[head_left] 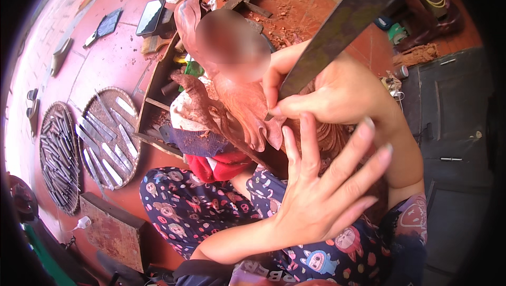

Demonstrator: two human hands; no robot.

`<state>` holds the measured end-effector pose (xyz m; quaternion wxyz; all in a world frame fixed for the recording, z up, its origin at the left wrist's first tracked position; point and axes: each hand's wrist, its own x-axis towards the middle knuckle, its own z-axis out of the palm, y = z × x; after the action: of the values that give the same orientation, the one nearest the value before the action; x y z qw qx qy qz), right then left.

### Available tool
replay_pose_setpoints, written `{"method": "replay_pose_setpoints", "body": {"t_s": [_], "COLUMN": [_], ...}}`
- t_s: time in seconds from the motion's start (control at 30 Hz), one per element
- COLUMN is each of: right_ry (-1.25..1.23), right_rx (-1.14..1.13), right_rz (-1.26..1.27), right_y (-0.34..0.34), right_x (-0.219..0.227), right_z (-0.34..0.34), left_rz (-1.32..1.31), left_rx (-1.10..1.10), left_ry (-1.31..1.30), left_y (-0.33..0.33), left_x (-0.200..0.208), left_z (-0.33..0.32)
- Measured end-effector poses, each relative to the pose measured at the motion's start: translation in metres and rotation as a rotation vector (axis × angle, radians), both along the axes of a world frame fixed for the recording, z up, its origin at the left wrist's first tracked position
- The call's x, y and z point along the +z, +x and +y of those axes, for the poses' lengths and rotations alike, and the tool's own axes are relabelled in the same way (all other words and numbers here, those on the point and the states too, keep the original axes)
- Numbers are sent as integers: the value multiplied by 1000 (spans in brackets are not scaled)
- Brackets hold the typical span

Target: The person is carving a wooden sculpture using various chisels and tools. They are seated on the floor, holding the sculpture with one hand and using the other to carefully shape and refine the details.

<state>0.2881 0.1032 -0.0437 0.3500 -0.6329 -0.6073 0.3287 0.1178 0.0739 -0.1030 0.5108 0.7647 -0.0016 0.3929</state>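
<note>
A reddish-brown wood carving (237, 99) leans across my lap, with flowing grooves and a leaf-shaped tip; its upper part is blurred. My right hand (337, 88) pinches a long, flat, dark metal carving knife (342, 28) low down near its working end. That small end pokes out below my fingertips and meets the carving beside the leaf-shaped tip. The knife's broad body rises to the upper right. Fingers spread, my left hand (327, 196) is by the carving's lower part, its fingertips close to the leaf-shaped tip. It grips nothing.
On the left, one round woven tray (43, 173) holds many dark chisels, another (124, 180) flat blades. A wooden box (149, 141) with compartments stands beside the carving. A phone (151, 16), a wooden block (113, 228) and wood shavings (295, 1) lie around. Dark panels (453, 128) flank the right.
</note>
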Motion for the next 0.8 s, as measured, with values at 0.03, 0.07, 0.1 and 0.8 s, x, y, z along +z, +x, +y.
{"method": "replay_pose_setpoints", "body": {"t_s": [0.03,0.07,0.1,0.8], "right_ry": [-75,-51,-23,-163], "right_rx": [-27,-23,-5,19], "right_rz": [52,38,35,-129], "right_y": [-2,1,2,-4], "right_x": [5,4,1,-3], "right_z": [-2,-5,-5,6], "left_rz": [11,12,27,-32], "left_rx": [18,28,51,162], "left_ry": [-1,3,10,-87], "left_y": [6,10,11,13], "left_x": [2,3,4,-7], "left_z": [0,0,1,5]}}
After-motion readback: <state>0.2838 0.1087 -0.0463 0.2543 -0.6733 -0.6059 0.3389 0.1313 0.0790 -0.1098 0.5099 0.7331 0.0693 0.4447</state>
